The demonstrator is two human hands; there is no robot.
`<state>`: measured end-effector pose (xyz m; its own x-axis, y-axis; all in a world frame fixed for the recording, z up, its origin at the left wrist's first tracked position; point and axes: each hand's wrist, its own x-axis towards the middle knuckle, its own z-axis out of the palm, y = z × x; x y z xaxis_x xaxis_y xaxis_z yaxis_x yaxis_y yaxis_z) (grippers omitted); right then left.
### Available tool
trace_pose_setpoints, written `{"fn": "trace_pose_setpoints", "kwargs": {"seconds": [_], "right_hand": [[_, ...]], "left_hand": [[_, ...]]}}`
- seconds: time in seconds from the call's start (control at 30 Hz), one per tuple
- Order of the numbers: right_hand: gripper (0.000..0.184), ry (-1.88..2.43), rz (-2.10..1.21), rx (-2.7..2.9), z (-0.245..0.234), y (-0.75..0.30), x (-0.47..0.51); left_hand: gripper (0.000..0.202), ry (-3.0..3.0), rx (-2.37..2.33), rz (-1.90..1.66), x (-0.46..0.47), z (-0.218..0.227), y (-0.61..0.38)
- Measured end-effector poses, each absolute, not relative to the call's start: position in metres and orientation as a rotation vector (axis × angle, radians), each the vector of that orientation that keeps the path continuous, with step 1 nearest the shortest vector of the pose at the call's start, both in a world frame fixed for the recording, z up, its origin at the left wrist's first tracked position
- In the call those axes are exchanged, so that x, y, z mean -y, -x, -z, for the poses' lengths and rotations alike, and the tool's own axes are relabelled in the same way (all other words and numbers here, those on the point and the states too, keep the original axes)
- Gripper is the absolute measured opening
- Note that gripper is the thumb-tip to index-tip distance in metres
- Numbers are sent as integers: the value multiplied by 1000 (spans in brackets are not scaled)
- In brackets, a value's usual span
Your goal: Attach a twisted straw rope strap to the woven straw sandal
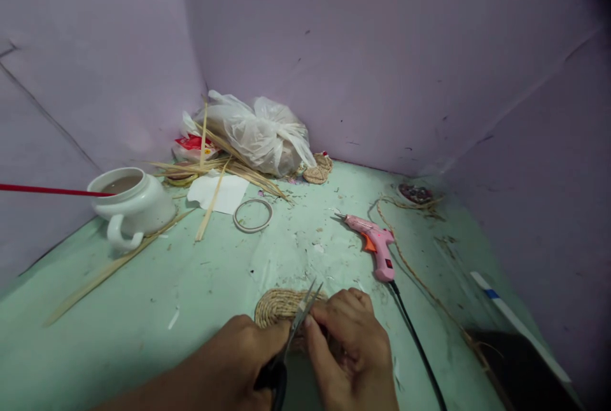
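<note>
An oval coil of braided straw cord (274, 305) is at the near middle of the table, partly behind my hands. My left hand (243, 350) is closed around black-handled scissors (300, 319). Their slightly parted blades point up and away, crossing over the coil. On the coil's right side, my right hand (351, 341) pinches with thumb and forefinger beside the blades. Its other fingers curl under, hiding part of the coil, and whatever small end lies between the fingertips is too small to make out.
Beyond my right hand lies a pink glue gun (377, 242) with a black cable. A straw cord (415, 271) runs down the right side. At left stands a white pot (138, 204) with a red stick. Farther back are a tape ring (252, 215), straw strips and a plastic bag (267, 134).
</note>
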<state>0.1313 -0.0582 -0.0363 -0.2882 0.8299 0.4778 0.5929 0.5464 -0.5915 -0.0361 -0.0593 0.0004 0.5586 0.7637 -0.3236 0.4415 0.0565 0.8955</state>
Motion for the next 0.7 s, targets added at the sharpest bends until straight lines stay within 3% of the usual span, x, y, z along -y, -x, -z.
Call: {"fn": "trace_pose_setpoints", "kwargs": {"seconds": [0.23, 0.4, 0.6, 0.7], "right_hand": [[18, 1156, -353, 2011, 39, -133, 57], [25, 1298, -661, 1791, 36, -134, 53], [24, 1452, -1000, 1232, 39, -136, 51], [24, 1503, -1038, 1211, 38, -138, 50]], "left_hand": [[7, -1525, -1022, -293, 62, -2, 34], [5, -1466, -1209, -307, 59, 4, 35], [39, -1174, -1049, -351, 43, 8, 50], [24, -1428, -1284, -323, 45, -2, 46]]}}
